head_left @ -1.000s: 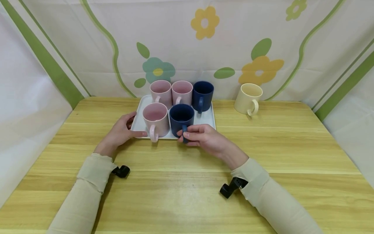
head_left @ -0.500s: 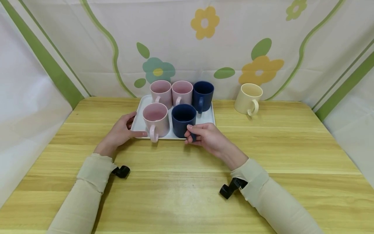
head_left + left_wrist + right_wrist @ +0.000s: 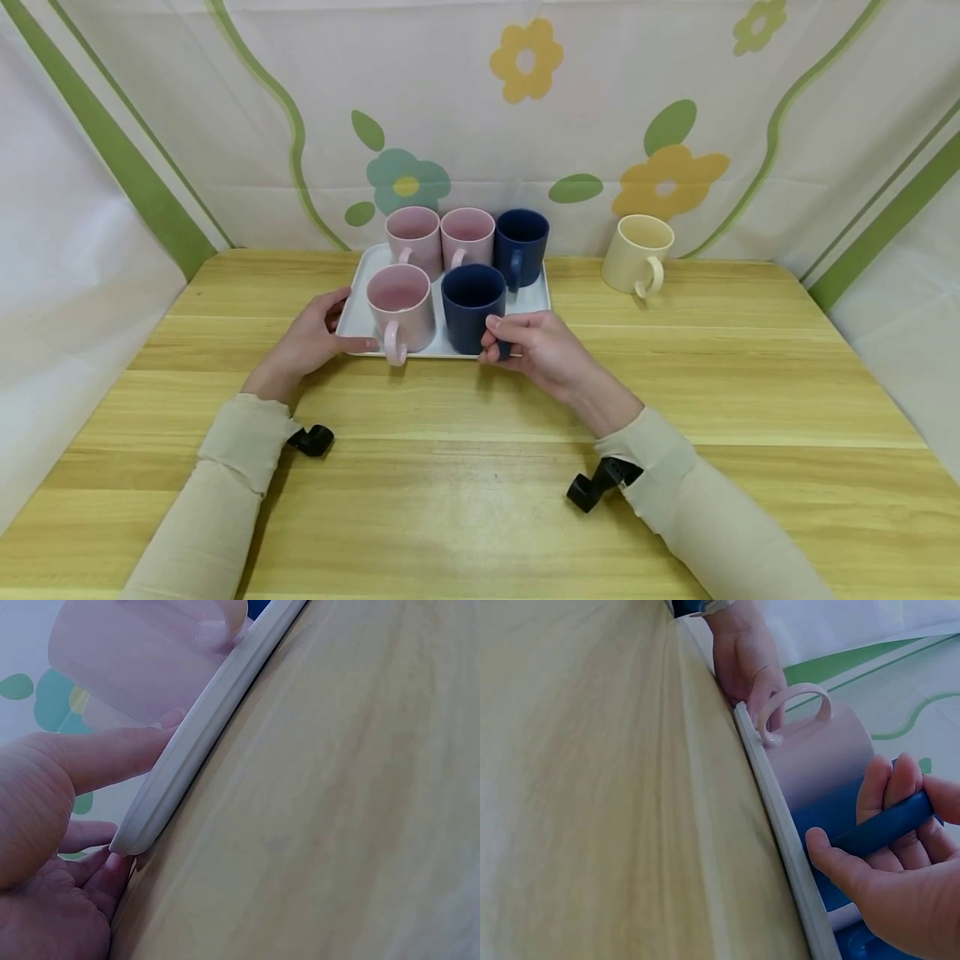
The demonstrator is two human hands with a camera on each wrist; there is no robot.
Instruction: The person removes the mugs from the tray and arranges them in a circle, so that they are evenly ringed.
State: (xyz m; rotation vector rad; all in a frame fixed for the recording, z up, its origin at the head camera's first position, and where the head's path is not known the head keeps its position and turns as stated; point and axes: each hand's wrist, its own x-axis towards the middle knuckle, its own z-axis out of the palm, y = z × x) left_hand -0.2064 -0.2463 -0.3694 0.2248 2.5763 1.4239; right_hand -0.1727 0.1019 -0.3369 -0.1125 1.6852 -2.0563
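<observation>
In the head view, my right hand (image 3: pixel 545 350) holds the handle of a dark blue mug (image 3: pixel 471 307) at the front of a white tray (image 3: pixel 358 315). The right wrist view shows curled fingers (image 3: pixel 881 784) and thumb about that handle. My left hand (image 3: pixel 303 342) grips the tray's front left corner, its thumb (image 3: pixel 124 754) over the rim. Beside the front blue mug stands a pink mug (image 3: pixel 405 312) with its handle toward me. Behind them stand two more pink mugs, the left one (image 3: pixel 412 237) and the middle one (image 3: pixel 468 237), and another dark blue mug (image 3: pixel 522 246).
A pale yellow mug (image 3: pixel 636 258) stands on the wooden table (image 3: pixel 465 483), right of the tray near the back. A white cloth with flower prints (image 3: pixel 480 133) hangs behind the table. Each sleeve carries a small black camera mount, the right one (image 3: pixel 600 483) above the tabletop.
My right hand has moved the front blue mug a little to the right, away from the pink mug, and turned its handle to the right. The left hand has stayed on the tray.
</observation>
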